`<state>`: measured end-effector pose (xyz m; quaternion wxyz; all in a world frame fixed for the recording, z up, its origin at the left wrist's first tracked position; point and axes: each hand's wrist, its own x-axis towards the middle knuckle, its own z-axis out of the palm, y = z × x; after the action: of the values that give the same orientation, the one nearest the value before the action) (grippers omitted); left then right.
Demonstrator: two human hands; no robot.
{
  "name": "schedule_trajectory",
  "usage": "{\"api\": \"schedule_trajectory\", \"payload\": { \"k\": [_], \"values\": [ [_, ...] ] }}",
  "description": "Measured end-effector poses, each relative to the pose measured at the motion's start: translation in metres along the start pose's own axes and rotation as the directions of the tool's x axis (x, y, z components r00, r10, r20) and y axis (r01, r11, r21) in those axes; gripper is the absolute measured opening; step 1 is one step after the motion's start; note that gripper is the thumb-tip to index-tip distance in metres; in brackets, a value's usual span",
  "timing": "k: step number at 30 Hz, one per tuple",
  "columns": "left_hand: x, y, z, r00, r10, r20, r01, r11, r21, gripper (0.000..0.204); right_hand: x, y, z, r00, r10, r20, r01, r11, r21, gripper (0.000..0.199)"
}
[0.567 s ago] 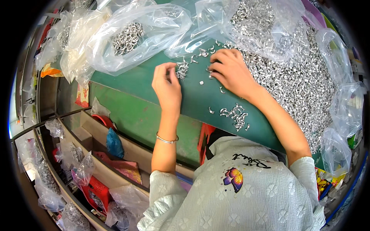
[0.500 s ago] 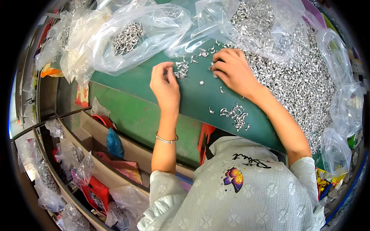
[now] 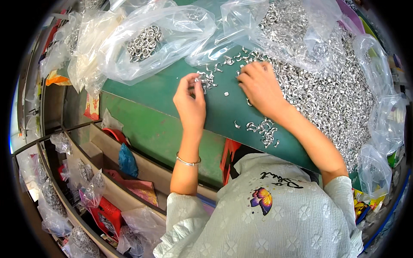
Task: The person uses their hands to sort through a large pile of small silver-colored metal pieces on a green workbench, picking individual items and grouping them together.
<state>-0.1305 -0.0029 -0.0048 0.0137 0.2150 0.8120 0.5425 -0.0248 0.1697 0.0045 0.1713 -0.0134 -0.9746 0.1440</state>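
My left hand point(image 3: 189, 102) rests on the green tabletop point(image 3: 150, 92), its fingertips pinched on a small silver metal ring at the edge of a little cluster of rings point(image 3: 208, 79). My right hand point(image 3: 259, 84) lies palm down with fingers spread over loose rings beside a big heap of silver rings point(image 3: 333, 92) that covers the right of the table. A small pile of rings point(image 3: 263, 129) sits near my right wrist. A thin bracelet circles my left wrist.
A clear plastic bag holding rings point(image 3: 146, 43) lies at the back left, and another clear bag point(image 3: 284, 30) drapes over the heap. Lower left, shelves carry bagged parts point(image 3: 53, 202) and a red basket point(image 3: 105, 215). More bags point(image 3: 374, 165) line the right edge.
My left hand has lifted its fingertips slightly and pinched a ring. My right hand has stayed over the loose rings by the heap.
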Motion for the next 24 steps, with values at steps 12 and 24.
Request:
{"api": "schedule_trajectory", "payload": {
  "k": [12,24],
  "values": [
    [-0.004,0.013,-0.005,0.938,0.295,0.183,-0.344,0.863,0.369,0.036,0.036,-0.006,0.02,0.998,0.019,-0.056,-0.007,0.979,0.203,0.013],
    [-0.018,0.017,-0.003,0.943,0.32,0.092,-0.333,0.891,0.309,0.037,0.006,-0.004,-0.008,0.996,-0.018,0.09,-0.001,0.977,0.212,0.011]
  ]
}}
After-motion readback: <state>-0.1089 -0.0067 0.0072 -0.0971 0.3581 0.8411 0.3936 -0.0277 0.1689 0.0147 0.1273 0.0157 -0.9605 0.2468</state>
